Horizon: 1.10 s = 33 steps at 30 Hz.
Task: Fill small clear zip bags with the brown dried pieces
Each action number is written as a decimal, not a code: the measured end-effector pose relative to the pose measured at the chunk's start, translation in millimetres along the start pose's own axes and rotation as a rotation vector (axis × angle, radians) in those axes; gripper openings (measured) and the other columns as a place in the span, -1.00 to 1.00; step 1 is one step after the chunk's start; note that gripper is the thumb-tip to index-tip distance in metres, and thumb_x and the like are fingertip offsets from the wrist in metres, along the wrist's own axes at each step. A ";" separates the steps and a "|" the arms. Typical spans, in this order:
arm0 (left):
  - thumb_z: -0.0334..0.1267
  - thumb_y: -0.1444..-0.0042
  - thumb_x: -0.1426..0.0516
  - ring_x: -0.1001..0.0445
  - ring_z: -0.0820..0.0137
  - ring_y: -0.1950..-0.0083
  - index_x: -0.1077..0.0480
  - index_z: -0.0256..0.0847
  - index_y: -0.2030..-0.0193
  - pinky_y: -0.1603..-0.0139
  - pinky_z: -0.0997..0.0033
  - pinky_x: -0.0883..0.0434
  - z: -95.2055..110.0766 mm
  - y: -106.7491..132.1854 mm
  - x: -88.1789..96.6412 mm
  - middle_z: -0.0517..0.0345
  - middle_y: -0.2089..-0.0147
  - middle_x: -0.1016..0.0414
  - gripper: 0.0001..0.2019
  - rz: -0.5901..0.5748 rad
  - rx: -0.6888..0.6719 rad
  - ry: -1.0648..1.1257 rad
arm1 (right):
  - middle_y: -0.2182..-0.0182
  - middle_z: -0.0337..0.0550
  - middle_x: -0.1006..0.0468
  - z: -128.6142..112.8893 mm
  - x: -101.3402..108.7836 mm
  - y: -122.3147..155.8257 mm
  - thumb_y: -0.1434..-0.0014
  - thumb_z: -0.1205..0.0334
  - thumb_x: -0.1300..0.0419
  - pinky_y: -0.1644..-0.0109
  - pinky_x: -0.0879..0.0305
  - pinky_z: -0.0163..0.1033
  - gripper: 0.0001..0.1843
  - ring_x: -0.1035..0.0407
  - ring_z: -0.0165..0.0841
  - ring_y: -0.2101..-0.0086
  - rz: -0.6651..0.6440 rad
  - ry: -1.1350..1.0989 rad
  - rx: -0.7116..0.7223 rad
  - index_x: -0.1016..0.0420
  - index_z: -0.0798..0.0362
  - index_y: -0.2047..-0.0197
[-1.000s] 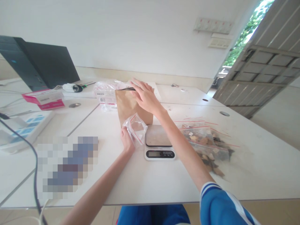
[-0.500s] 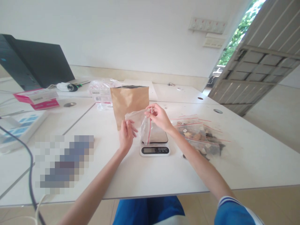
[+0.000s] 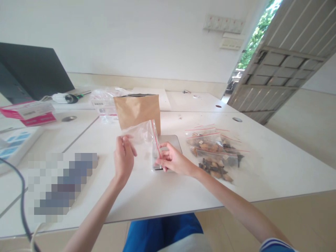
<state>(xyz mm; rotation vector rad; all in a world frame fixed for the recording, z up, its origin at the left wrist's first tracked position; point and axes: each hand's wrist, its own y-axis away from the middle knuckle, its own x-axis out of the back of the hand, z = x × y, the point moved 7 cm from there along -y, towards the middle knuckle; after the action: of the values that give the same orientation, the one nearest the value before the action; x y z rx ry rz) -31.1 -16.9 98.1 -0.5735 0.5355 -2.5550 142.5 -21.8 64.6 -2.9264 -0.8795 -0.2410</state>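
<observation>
Crinkly clear zip bag (image 3: 143, 134) with a red strip, pinched by both hands, left hand (image 3: 123, 159) and right hand (image 3: 172, 161), over a flat steel scale (image 3: 170, 141) by a brown paper pouch (image 3: 138, 110).

A small clear zip bag (image 3: 143, 134) with a red seal line along its mouth is hanging empty and crumpled above the white table, just in front of an upright brown paper pouch. Its red-lined edge is running down toward the front of the digital scale (image 3: 168, 148), which is sitting flat on the table and showing a bare steel platform.
</observation>
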 end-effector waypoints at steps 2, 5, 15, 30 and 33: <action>-0.07 -0.31 0.19 -0.18 0.51 0.70 -0.28 -0.13 0.18 0.62 0.56 -0.17 -8.9 -3.1 6.8 0.37 0.66 -0.21 -0.69 -0.083 0.073 -0.057 | 0.29 -0.24 -0.49 -9.0 10.8 15.8 -0.16 0.17 -0.18 0.33 -0.30 -0.30 -0.54 -0.34 -0.50 0.49 -0.001 0.132 0.007 -0.09 -0.04 -0.06; -0.07 -0.28 0.20 -0.27 0.44 0.69 -0.31 -0.15 0.10 0.58 0.44 -0.27 -33.3 -4.1 11.6 0.26 0.55 -0.39 -0.65 -0.240 0.165 -0.314 | 0.21 -0.14 -0.51 -18.3 50.8 46.0 -0.22 0.16 -0.10 0.20 -0.30 -0.23 -0.66 -0.38 -0.39 0.31 0.130 0.532 -0.025 -0.24 -0.02 -0.05; -0.06 -0.28 0.14 -0.23 0.02 -0.29 -0.16 -0.23 -0.28 -0.16 -0.02 -0.28 -41.3 11.7 -6.1 -0.22 -0.31 -0.21 -0.50 -0.265 -0.440 -0.687 | 0.25 -0.04 -0.51 13.8 157.9 120.3 -0.14 0.32 -0.02 0.07 -0.31 -0.09 -0.91 -0.42 -0.18 0.16 0.441 1.257 -0.129 -0.33 0.00 0.31; -0.01 -0.21 0.07 -0.48 0.15 0.00 -0.32 -0.17 0.15 -0.04 0.06 -0.36 -55.8 11.3 -35.2 -0.06 0.02 -0.46 -0.69 -0.699 -0.433 -0.642 | 0.35 -0.05 -0.52 3.9 161.2 123.2 -0.10 0.37 0.02 0.18 -0.22 -0.09 -0.83 -0.42 -0.15 0.26 0.520 1.385 -0.259 -0.26 -0.01 0.49; -0.01 -0.19 0.05 -0.47 0.10 0.00 -0.29 -0.19 0.17 -0.04 0.02 -0.34 -36.2 5.5 -28.5 -0.09 0.03 -0.45 -0.71 -0.663 -0.446 -0.606 | 0.42 -0.15 -0.49 -24.9 156.7 124.8 -0.05 0.36 -0.01 0.28 -0.22 -0.20 -0.89 -0.40 -0.24 0.35 0.543 1.282 -0.248 -0.21 -0.02 0.47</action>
<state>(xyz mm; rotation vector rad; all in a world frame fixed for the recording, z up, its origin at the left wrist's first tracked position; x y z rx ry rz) -23.5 2.9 56.8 -1.8702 0.7817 -2.6062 337.4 -43.9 112.5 -2.2205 0.1507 -1.8960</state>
